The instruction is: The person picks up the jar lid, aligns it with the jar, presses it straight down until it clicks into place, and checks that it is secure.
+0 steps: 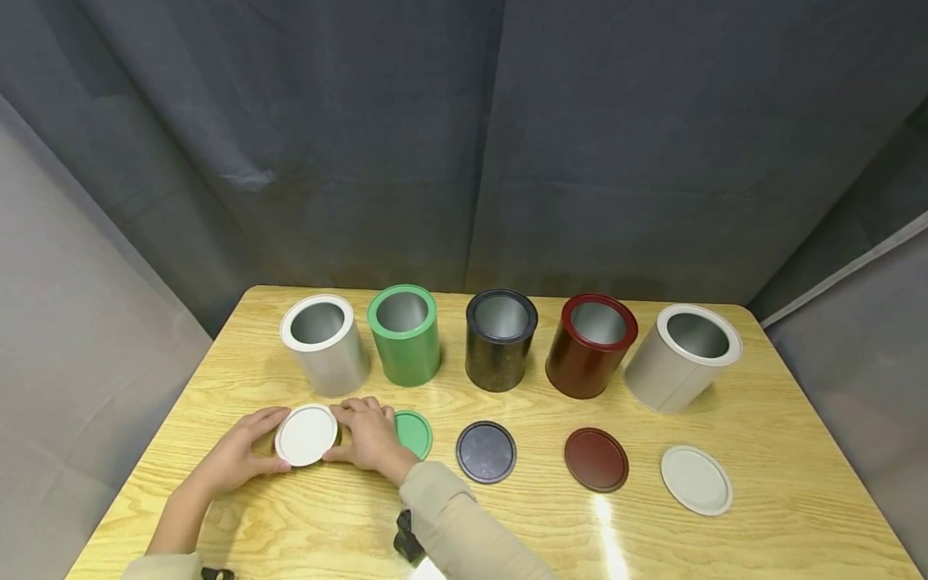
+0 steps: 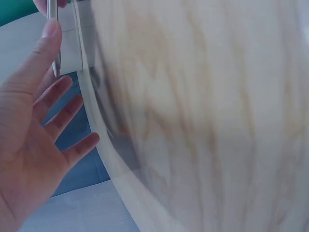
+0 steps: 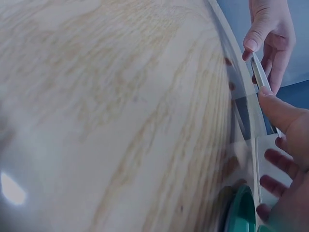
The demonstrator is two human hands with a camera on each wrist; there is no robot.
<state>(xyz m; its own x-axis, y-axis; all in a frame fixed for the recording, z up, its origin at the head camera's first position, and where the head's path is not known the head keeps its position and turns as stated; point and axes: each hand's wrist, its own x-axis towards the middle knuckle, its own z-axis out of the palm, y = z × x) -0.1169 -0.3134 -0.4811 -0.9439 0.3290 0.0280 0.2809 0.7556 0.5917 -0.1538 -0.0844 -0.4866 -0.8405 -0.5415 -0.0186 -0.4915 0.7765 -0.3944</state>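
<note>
A round white lid (image 1: 307, 435) is held between both hands at the left of the table, its flat face turned up toward the head camera. My left hand (image 1: 242, 451) pinches its left edge between thumb and index finger, and the other fingers spread out below, as the left wrist view shows. From the opposite side my right hand (image 1: 368, 437) grips the right edge with its thumb and fingertips. Edge-on in the right wrist view, the lid (image 3: 260, 72) is raised off the wood. Just behind it stands an open white can (image 1: 333, 362). The right hand partly covers a green lid (image 1: 415, 435).
Open cans in green (image 1: 411, 354), black (image 1: 496, 358), dark red (image 1: 583, 366) and off-white (image 1: 660, 379) line the table's back. In front lie a black lid (image 1: 486, 452), a dark red lid (image 1: 597, 459) and an off-white lid (image 1: 697, 480). A grey curtain (image 1: 464, 145) hangs behind.
</note>
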